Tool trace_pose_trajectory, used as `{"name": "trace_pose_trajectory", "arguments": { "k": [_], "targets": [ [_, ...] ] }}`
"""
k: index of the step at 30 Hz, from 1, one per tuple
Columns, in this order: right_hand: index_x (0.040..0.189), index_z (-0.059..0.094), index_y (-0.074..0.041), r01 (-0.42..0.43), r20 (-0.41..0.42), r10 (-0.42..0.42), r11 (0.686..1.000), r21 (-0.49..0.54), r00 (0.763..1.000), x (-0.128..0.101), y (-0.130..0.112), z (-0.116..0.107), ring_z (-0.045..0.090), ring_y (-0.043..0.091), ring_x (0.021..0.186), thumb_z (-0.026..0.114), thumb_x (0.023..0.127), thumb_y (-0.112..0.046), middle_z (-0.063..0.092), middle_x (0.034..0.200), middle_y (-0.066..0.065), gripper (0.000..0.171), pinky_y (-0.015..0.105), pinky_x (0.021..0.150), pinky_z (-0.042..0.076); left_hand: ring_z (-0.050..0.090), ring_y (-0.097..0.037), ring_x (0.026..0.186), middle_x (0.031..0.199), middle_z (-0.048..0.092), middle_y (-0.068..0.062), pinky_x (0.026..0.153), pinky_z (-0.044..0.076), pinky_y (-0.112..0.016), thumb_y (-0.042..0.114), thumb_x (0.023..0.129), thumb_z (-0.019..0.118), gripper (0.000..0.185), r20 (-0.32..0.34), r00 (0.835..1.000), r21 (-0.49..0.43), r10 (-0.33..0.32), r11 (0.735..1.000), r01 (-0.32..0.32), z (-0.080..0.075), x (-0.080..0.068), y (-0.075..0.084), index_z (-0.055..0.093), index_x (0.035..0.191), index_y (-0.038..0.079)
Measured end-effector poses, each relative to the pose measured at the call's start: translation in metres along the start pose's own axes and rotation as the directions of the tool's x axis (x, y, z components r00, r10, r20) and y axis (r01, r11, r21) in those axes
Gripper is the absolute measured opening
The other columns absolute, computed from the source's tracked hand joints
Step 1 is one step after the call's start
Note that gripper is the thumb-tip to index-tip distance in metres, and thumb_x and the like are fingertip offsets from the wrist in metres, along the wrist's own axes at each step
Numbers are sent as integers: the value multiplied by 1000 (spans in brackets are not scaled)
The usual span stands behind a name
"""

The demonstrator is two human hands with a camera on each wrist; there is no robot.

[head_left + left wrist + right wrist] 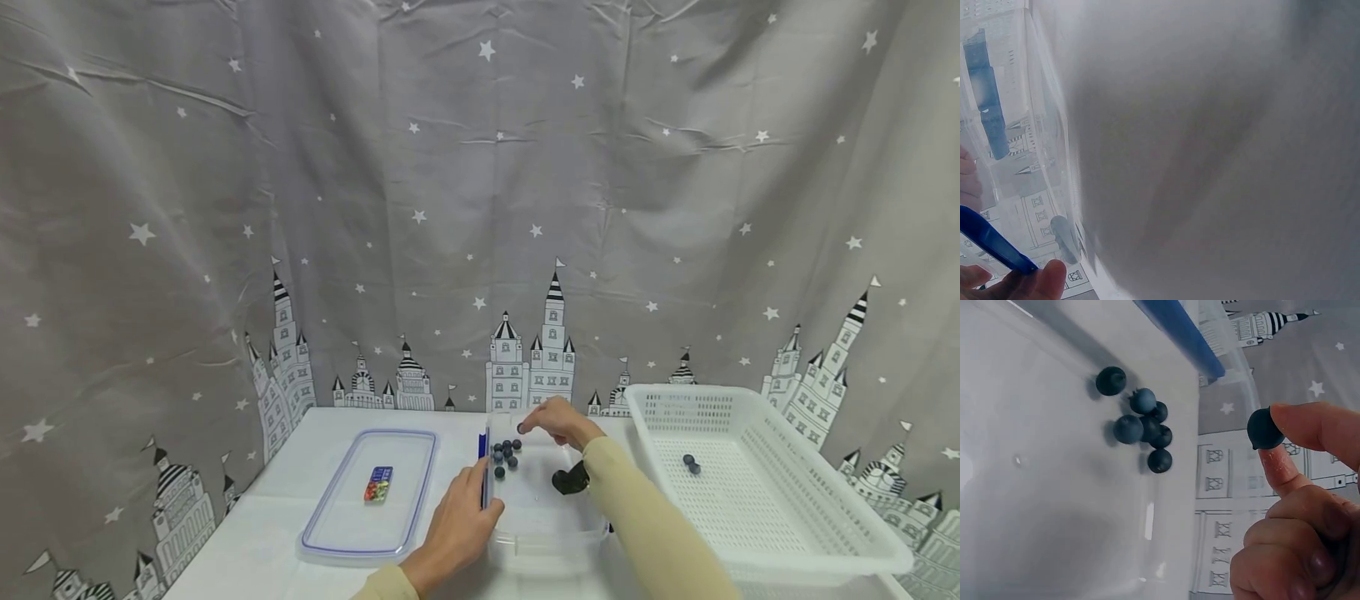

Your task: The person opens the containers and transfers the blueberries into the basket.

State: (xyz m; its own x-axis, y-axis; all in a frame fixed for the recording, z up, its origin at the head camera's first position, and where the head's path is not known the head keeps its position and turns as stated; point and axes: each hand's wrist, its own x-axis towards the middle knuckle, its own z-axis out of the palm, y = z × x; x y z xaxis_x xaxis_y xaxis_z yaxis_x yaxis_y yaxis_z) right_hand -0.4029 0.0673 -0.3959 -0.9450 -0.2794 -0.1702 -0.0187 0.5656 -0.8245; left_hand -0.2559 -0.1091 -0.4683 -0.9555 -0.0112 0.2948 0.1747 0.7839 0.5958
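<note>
The right hand (558,423) is pinching one blue berry (1264,429) between thumb and finger, holding it up over the far end of the clear box (547,521). More berries (506,454) are lying close together inside the box. The left hand (457,525) is gripping the box's left wall, thumb curled on the rim. A lid (371,496) is lying just beside it. A white basket (757,475) is sitting on the right with two berries inside.

— What do we see up close?
— Our fingers (1035,282) resting against a blue clip (991,244) on the clear plastic container (1047,156).
— And through its wall?
— One dark blueberry (1063,237), blurred; a white blur fills everything to the right.
</note>
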Motion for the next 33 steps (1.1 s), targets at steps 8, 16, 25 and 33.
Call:
{"name": "trace_pose_trajectory", "arguments": {
  "k": [8, 16, 25, 33],
  "targets": [
    [111, 77, -8, 45, -3, -45, 998, -50, 999, -4, -3, -19, 24, 8, 44, 78, 83, -26, 68, 115, 10, 33, 22, 45, 28, 59, -28, 113, 130, 59, -15, 97, 50, -51, 29, 87, 59, 69, 5, 1000, -12, -10, 1000, 10, 0, 0, 1, 44, 150, 2],
    [112, 77, -7, 68, -27, -69, 997, -25, 997, -12, -4, -40, 21, 9, 43, 77, 84, -26, 64, 90, 1, 34, 23, 44, 28, 60, -28, 111, 128, 60, -14, 95, 50, -50, 28, 87, 60, 69, -25, 1000, 3, 11, 1000, -11, 0, -1, 1, 45, 149, 2],
    [119, 74, -4, 75, -37, -75, 997, 11, 997, -20, 1, -71, 20, 7, 45, 74, 88, -29, 58, 76, -8, 40, 22, 46, 27, 59, -29, 113, 130, 59, -14, 97, 50, -51, 27, 88, 60, 68, -22, 1000, -9, 5, 1000, -5, 0, -1, 1, 45, 149, 3],
    [130, 65, 1, 81, -43, -81, 997, 2, 996, -27, 15, -104, 20, 6, 43, 69, 93, -29, 26, 47, -11, 48, 22, 47, 29, 60, -29, 112, 129, 60, -15, 96, 50, -50, 28, 87, 60, 69, -25, 1000, -1, 11, 1000, -11, 1, -1, 0, 45, 149, 2]
  ]
}}
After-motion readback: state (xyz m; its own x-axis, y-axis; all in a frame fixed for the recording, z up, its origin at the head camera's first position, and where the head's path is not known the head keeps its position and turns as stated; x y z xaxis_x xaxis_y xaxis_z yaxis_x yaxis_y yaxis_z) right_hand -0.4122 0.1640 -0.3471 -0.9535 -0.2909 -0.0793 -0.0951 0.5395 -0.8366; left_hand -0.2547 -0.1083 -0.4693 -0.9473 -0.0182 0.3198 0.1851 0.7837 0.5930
